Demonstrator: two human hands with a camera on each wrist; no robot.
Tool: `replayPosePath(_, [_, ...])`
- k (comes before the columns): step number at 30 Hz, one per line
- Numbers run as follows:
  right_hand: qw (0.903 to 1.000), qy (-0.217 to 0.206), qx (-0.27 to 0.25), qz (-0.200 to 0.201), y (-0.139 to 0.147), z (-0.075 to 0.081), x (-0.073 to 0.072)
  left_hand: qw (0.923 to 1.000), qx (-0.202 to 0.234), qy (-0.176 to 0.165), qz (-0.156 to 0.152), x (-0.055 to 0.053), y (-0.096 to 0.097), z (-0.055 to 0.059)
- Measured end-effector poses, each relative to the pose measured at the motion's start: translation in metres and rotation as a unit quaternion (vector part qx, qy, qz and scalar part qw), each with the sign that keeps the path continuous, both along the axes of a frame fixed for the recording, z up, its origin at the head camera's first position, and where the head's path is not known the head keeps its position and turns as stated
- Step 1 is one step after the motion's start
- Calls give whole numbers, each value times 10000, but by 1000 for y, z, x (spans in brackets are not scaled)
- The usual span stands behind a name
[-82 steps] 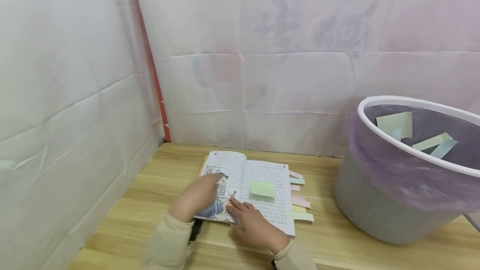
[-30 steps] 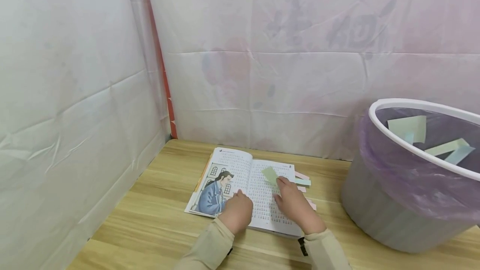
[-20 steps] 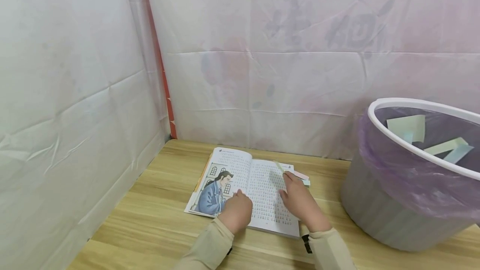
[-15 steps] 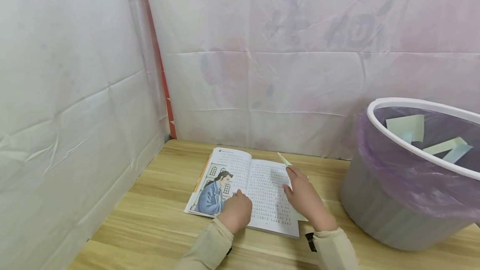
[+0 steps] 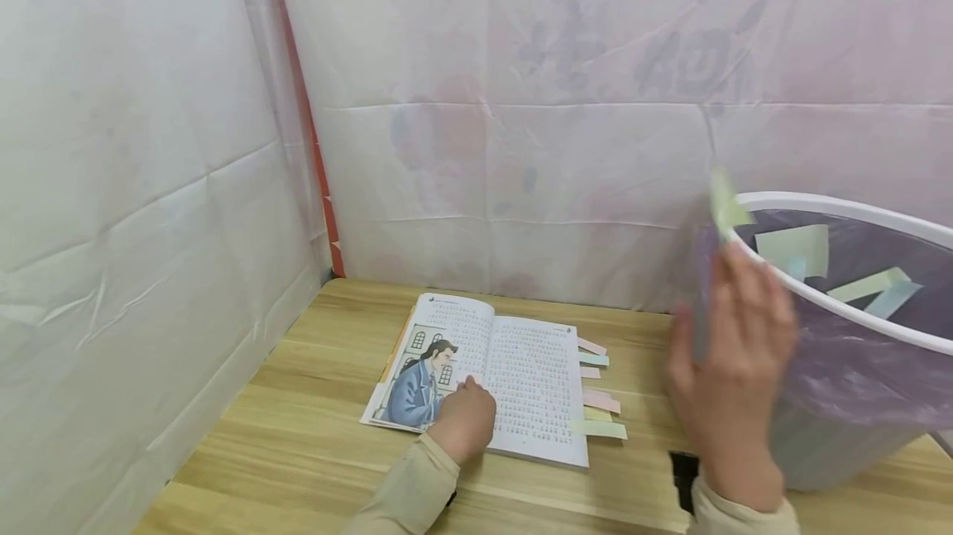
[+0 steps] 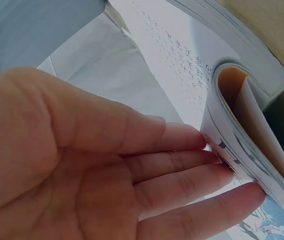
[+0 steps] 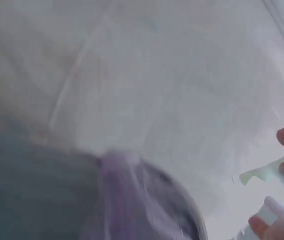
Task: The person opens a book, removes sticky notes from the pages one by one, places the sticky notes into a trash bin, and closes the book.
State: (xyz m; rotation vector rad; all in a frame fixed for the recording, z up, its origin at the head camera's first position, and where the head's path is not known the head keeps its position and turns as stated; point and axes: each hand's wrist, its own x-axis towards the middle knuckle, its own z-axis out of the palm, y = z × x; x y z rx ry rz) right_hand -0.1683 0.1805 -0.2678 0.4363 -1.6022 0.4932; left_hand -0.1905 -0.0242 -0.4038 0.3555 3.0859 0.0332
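Wood grain marks the surface (image 5: 275, 411) under an open, illustrated book (image 5: 532, 390); your left hand (image 5: 466, 421) touches it, fingers extended. Apart, your right hand (image 5: 739, 361) pinches a bent, pale green note (image 5: 724, 204) by the rim (image 5: 819, 203) of the grey bin (image 5: 826, 456).

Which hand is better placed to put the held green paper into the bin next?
Probably the right hand: it holds the green paper, which appears close to the bin. The left hand touches the open book, farther from the bin.
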Motion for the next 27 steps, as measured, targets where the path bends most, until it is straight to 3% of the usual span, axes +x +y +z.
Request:
replayPosePath(3, [9939, 353, -660, -810, 12, 13, 12, 10000, -21, -62, 31, 0, 0, -1])
replayPosePath(8, [9816, -444, -923, -1609, 43, 21, 32, 9999, -100, 27, 12, 1, 0, 0])
replayPosePath(10, [9780, -928, -783, -1697, 56, 19, 37, 9999, -99, 54, 0, 2, -1, 0])
replayPosePath(14, [9711, -1468, -382, -1843, 72, 15, 39, 10000, -46, 66, -13, 2, -2, 1])
replayPosePath(19, [9667, -1632, 4, -1971, 76, 14, 37, 10000, -9, -29, -2, 1, -3, -1])
replayPosePath(24, [9655, -1712, -287, -1939, 74, 12, 34, 10000, -9, -36, -7, 1, -3, -2])
replayPosePath(27, [9588, -1990, -381, -1994, 74, 11, 35, 10000, 4, -28, 10, 1, -4, -2])
